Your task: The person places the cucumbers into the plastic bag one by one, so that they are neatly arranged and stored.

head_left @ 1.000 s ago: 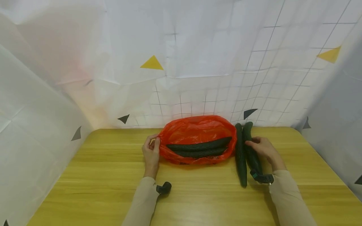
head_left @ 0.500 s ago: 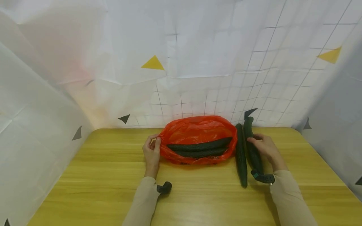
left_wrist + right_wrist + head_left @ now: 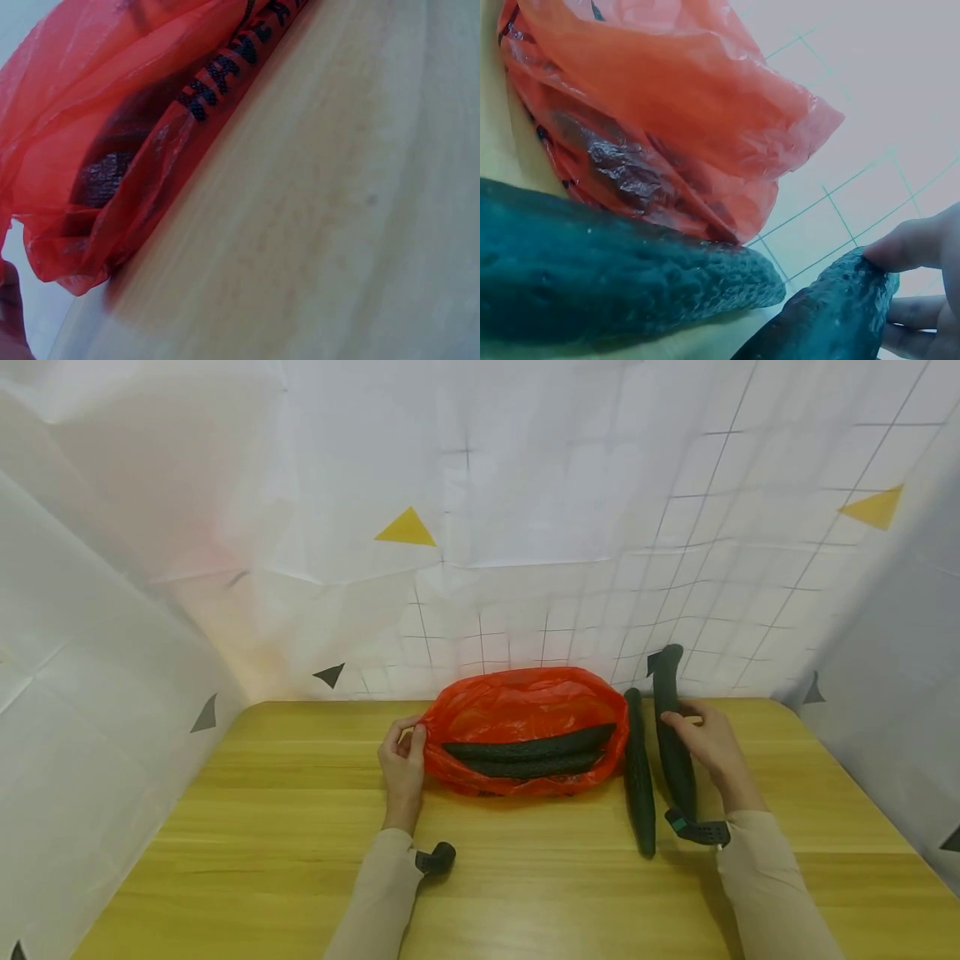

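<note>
A red plastic bag (image 3: 517, 693) lies with its mouth spread wide, and two dark green cucumbers (image 3: 525, 749) rest side by side in it. My left hand (image 3: 402, 764) pinches the bag's left edge; in the left wrist view only a bit of that hand shows beside the red plastic (image 3: 157, 82). My right hand (image 3: 708, 743) grips a cucumber (image 3: 675, 752) between thumb and fingers, its far end raised above the table's back edge. Another cucumber (image 3: 640, 777) lies on the table between the bag and the held one, close against the bag in the right wrist view.
The wooden table (image 3: 517, 885) ends at a white sheet wall (image 3: 517, 602) just behind the bag. White side sheets (image 3: 97, 693) flank it. Each wrist carries a small dark camera (image 3: 437, 858).
My right hand has raised the held cucumber's far end and shifted it slightly right, apart from the cucumber beside it. The left hand and the bag have stayed in place.
</note>
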{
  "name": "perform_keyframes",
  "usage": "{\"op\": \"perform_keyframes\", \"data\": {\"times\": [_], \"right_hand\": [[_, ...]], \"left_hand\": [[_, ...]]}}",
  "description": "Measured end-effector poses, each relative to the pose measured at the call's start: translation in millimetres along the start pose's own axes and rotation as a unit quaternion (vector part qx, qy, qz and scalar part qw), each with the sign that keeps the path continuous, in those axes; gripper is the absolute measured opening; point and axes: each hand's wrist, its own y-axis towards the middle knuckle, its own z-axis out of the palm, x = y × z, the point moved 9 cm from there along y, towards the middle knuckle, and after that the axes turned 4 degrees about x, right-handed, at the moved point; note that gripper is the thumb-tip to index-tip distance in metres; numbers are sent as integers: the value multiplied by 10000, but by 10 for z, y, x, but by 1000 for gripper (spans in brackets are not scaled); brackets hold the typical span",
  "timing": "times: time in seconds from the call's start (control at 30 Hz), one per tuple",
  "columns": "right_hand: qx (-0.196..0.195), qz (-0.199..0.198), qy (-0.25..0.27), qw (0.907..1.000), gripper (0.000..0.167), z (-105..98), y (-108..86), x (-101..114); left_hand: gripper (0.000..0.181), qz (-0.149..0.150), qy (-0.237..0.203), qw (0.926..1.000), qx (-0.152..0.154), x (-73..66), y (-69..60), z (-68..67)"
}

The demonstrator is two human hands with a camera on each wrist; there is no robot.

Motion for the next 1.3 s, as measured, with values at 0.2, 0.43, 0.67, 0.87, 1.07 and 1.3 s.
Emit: {"op": "perform_keyframes", "data": {"times": [0.2, 0.43, 0.67, 0.87, 1.07, 1.3], "right_hand": [[-121, 10, 151, 9998, 62, -61, -14, 64], [-491, -33, 272, 9984, 61, -165, -52, 158], [-862, -62, 345, 9957, 61, -256, -78, 209], [-1232, -323, 387, 9911, 57, -362, -132, 373], [-1446, -510, 588, 9864, 55, -430, -193, 510], [-1498, -605, 628, 9849, 55, -446, -208, 556]], "left_hand": [[23, -91, 47, 9999, 2, 14, -1, -6], [23, -124, 109, 9999, 26, 7, 1, -2], [22, -129, 199, 9997, 8, -11, 1, 1], [21, -94, 367, 9993, -27, -27, 6, -7], [22, -59, 264, 9996, -36, -33, 10, -4], [21, -129, 239, 9996, -38, -31, 4, -7]]}}
